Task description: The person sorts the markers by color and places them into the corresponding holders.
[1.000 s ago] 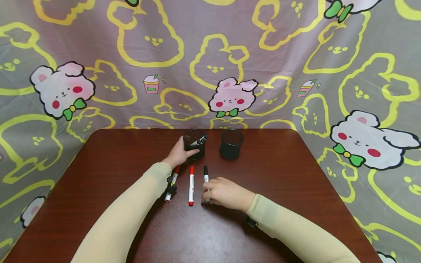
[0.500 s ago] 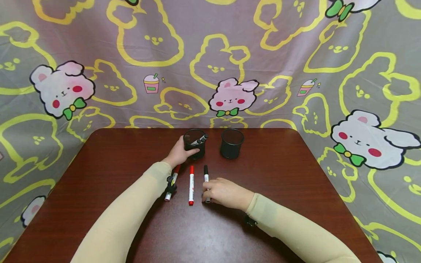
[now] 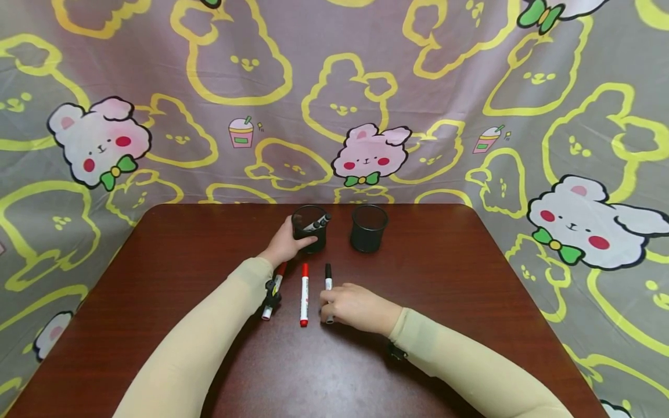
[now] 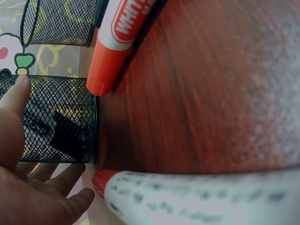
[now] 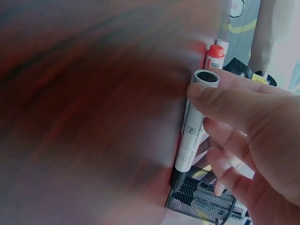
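Note:
My left hand point(image 3: 282, 244) grips a black mesh pen cup point(image 3: 320, 240) at the back of the table, thumb on its near side. Inside that cup lean several black-capped markers point(image 3: 316, 223). In the left wrist view the thumb and fingers lie on opposite sides of the mesh. With thumb and fingers, my right hand point(image 3: 362, 307) pinches a black-capped white marker point(image 3: 328, 283) near its rear end, low at the tabletop. The right wrist view shows the thumb on the barrel point(image 5: 190, 136), cap end pointing away.
Right of the held cup stands a second black mesh cup point(image 3: 367, 238). A red marker point(image 3: 305, 296) lies between my arms. Another red marker point(image 3: 267, 312) lies partly hidden under my left wrist. A patterned curtain point(image 3: 292, 104) hangs behind the brown table point(image 3: 428, 261).
Both hands stay almost where they were. The fingers of my right hand have shifted very slightly at the marker's rear end.

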Motion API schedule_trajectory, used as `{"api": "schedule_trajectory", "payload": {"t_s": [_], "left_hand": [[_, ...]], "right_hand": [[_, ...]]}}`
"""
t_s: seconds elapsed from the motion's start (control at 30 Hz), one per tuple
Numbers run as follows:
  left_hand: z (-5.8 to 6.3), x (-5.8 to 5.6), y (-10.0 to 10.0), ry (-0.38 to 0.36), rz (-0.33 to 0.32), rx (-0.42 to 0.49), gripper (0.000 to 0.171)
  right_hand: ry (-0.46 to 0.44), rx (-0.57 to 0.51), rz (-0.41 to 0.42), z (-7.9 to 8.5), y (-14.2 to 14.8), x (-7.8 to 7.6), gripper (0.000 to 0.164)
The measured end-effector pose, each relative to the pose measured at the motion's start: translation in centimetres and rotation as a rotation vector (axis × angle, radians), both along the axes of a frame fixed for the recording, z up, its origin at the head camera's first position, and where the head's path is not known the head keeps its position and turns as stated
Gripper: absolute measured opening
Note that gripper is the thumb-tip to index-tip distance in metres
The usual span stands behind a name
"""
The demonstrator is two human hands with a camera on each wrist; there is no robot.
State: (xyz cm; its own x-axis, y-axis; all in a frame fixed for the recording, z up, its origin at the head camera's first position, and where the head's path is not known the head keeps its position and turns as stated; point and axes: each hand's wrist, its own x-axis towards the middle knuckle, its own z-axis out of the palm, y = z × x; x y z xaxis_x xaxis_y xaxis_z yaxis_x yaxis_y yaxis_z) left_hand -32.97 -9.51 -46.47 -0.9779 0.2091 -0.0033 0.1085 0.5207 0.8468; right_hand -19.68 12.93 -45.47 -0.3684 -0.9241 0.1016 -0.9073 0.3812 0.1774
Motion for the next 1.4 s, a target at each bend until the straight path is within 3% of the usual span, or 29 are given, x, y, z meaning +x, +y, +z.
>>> {"api": "schedule_trajectory", "payload": {"t_s": [0.37,0.7,1.4], "left_hand": [[0.0,0.0,0.0,-0.006,0.003,-0.011,0.088],[0.3,0.3,0.0,-0.016,0.001,-0.007,0.087],[0.1,-0.1,0.2,-0.001,0.012,-0.009,0.084]], "right_hand": [[0.033,-0.078,0.035,-0.1,0.2,0.2,0.011],[0.082,-0.214,0.090,0.4,0.4,0.3,0.017],[0.123,-0.363,0.089,0.9,0.8,-0.2,0.022]]}}
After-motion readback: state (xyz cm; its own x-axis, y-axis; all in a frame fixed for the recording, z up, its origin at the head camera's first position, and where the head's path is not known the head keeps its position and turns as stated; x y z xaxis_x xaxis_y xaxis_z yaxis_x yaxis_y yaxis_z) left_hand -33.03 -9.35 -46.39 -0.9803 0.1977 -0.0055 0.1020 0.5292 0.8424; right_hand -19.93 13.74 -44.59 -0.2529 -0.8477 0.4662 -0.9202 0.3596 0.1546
